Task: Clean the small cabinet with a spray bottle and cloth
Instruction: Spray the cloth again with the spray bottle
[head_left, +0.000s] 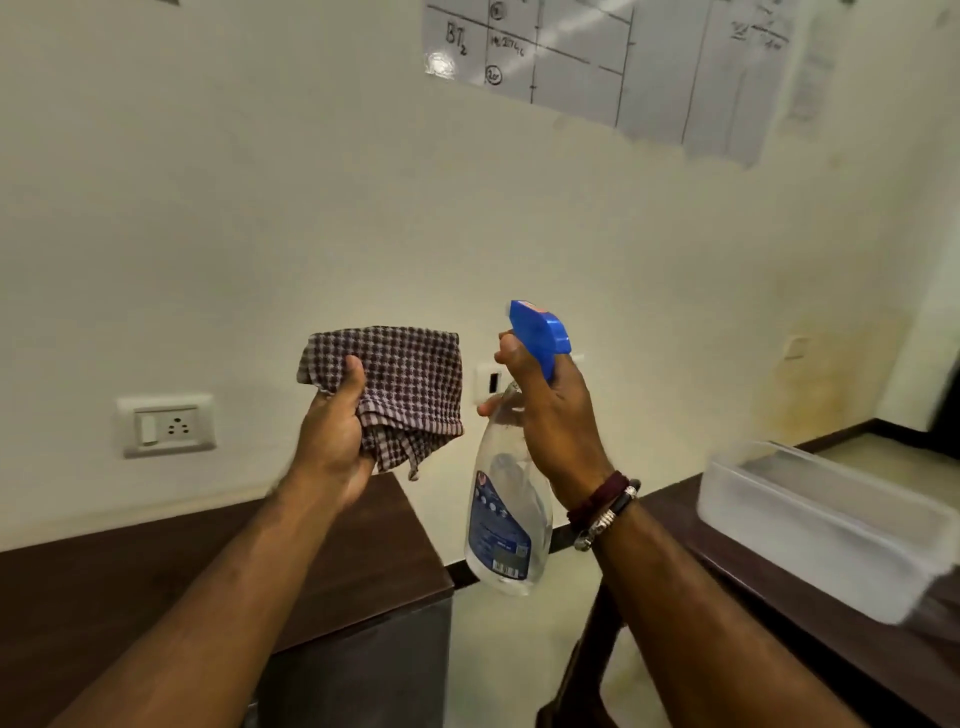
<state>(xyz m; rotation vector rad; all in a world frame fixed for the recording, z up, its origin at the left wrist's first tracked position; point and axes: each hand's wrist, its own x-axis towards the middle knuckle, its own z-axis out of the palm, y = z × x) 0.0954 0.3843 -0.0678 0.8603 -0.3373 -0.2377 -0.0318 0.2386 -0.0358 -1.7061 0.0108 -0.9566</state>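
My left hand grips a folded brown-and-white checked cloth, held up in front of the wall. My right hand grips the neck of a clear spray bottle with a blue trigger head, a finger curled over the trigger; the nozzle points left toward the cloth. The bottle hangs upright above the gap between the furniture. The small dark-brown cabinet stands below my left forearm, its flat top against the wall.
A dark table at the right carries a translucent plastic box. A wall socket sits at the left, a second small plate behind the bottle. A whiteboard sheet hangs on the wall above. Pale floor shows between cabinet and table.
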